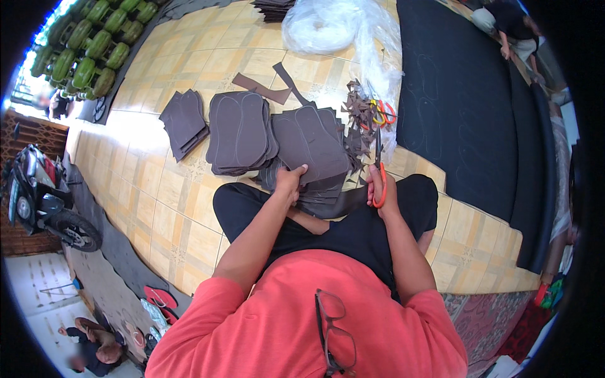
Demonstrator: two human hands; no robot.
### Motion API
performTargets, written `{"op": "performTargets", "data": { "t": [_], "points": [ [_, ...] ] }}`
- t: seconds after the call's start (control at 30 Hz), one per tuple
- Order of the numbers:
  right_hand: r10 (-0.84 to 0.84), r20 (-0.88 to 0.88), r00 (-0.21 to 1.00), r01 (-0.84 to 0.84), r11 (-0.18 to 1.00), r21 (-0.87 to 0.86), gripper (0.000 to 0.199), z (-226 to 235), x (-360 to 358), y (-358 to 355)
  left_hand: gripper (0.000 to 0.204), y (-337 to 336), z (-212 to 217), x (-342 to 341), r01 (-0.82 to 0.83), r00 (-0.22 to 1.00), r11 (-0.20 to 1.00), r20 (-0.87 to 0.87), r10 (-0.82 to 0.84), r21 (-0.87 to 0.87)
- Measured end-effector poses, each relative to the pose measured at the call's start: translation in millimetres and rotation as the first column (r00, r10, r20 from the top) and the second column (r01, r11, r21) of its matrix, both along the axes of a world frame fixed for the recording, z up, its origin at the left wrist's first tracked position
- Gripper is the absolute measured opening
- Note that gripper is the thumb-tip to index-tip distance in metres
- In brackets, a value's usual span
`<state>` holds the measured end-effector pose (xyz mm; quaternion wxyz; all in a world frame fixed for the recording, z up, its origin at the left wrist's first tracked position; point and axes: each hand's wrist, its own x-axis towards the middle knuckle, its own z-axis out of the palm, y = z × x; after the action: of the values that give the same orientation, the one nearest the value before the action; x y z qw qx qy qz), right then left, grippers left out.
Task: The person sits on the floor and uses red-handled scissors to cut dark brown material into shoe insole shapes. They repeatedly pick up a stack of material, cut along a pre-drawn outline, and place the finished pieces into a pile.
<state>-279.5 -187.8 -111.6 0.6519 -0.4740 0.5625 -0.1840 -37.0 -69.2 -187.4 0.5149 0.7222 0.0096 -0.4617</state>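
Firstly, left hand (288,183): pinches the near edge of the sheet, with the thumb on top and the fingers mostly hidden; I think this grip steadies it against sliding.
Sheet (314,142): dark, with pale sole outlines drawn on it; it lies over other sheets just before the crossed legs, probably because both hands reach it easily there.
Right hand (387,193): curled round the orange handle of the scissors (383,181), which point forward, away from the body, just beside the sheet.
Scraps (359,116): heaped beyond the scissors, perhaps apart so that they do not mix with the stacks.
Spare scissors (382,113): rest on the scraps, within reach.
Stacks: a large one (238,132) beside the sheet and a smaller one (186,123) further left, seemingly piled to save floor space.
Strips (261,88): loose on the tiles, behind the large stack.
Plastic (321,28): bunched farther out.
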Motion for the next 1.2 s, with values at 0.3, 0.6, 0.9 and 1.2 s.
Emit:
{"op": "performTargets", "data": {
  "t": [0.3, 0.6, 0.9, 1.2],
  "points": [
    [-0.052, 0.023, 0.998, 0.052, 0.998, 0.027, 0.052, -4, -2, -2, 0.035, -15, 104, -26, 0.117, 0.99, 0.94, 0.107, -0.087, -0.32],
    [-0.033, 0.016, 0.999, 0.033, 0.999, -0.011, 0.051, -4, -2, -1, 0.038, -13, 153, -4, 0.33, 0.557, 0.911, 0.83, 0.024, -0.247],
    [0.079, -0.053, 0.996, -0.086, 0.986, -0.145, 0.045, 8, 6, 11, 0.043, -1, 129, 40, 0.2, 0.879, 0.885, 0.475, 0.027, -0.42],
    [0.3, -0.043, 0.953, -0.277, 0.805, -0.524, 0.042, 38, 42, 40, 0.048, 25, 169, 6, -0.189, 0.971, 0.664, -0.036, 0.236, -0.723]
  ]
}}
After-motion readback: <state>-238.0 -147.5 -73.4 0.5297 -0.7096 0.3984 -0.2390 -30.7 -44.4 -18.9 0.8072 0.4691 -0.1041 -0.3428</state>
